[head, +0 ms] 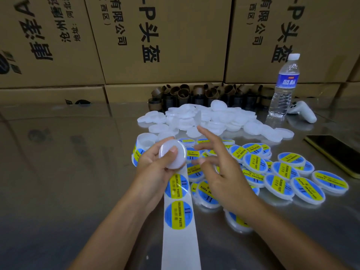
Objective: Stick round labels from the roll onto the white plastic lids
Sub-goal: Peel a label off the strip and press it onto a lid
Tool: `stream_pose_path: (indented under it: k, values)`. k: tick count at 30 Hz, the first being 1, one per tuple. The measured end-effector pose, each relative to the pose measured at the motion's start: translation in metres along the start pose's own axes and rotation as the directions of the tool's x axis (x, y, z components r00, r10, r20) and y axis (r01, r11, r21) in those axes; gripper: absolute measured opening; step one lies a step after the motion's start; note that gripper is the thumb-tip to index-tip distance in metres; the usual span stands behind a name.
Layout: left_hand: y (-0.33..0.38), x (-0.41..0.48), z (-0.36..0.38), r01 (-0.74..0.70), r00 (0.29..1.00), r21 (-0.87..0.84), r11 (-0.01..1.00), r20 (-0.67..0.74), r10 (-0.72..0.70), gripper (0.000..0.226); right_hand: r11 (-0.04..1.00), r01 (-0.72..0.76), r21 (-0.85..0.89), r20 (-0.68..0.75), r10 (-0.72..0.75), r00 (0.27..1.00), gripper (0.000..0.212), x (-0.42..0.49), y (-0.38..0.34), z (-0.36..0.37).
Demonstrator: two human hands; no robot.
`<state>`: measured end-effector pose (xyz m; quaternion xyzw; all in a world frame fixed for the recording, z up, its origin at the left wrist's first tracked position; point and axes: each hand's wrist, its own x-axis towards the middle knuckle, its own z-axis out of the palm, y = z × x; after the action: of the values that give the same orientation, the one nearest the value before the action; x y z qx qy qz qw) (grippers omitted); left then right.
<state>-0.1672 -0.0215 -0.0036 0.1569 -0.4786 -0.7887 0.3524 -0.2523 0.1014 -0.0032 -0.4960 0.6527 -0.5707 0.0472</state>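
My left hand [155,166] grips a plain white plastic lid [173,153], thumb across its face, above the label strip. The white backing strip [180,230] runs from the roll [140,151] toward me and carries round blue-and-yellow labels [178,214]. My right hand [220,172] hovers just right of the lid with fingers spread and holds nothing I can see. A heap of unlabelled white lids [204,117] lies behind the hands. Several labelled lids [282,172] are spread out to the right.
A water bottle [284,86] and a white controller [303,112] stand at the back right. A phone [335,152] lies at the right edge. Brown cardboard cores [204,94] are piled before a wall of cardboard boxes [155,39]. The tabletop [68,172] is shiny metal.
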Motion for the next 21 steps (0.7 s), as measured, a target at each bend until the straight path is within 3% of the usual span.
stream_pose_path:
  k: [3, 7, 11, 14, 21]
  values:
    - [-0.005, -0.001, 0.001, 0.052, 0.999, 0.037, 0.998, 0.002, -0.053, 0.016, 0.997, 0.064, 0.037, -0.201, -0.056, 0.978, 0.049, 0.003, -0.005, -0.002]
    - [-0.005, -0.001, 0.002, 0.076, 0.997, 0.04, 0.996, -0.012, -0.076, 0.013, 0.986, 0.086, 0.144, -0.295, -0.04, 0.955, 0.021, 0.005, -0.015, -0.002]
    - [-0.004, -0.003, 0.004, 0.1, 0.995, 0.022, 0.995, -0.011, -0.1, 0.011, 0.931, 0.017, 0.365, -0.226, 0.07, 0.972, 0.008, 0.006, -0.019, -0.005]
    - [-0.005, -0.003, 0.007, 0.141, 0.99, -0.012, 0.99, -0.009, -0.141, 0.033, 0.867, -0.066, 0.495, -0.125, 0.146, 0.981, 0.012, 0.007, -0.017, -0.006]
    - [-0.001, -0.007, 0.009, 0.185, 0.981, -0.104, 0.977, 0.077, -0.178, 0.034, 0.774, -0.203, 0.599, 0.01, 0.247, 0.969, 0.013, 0.006, -0.014, -0.003]
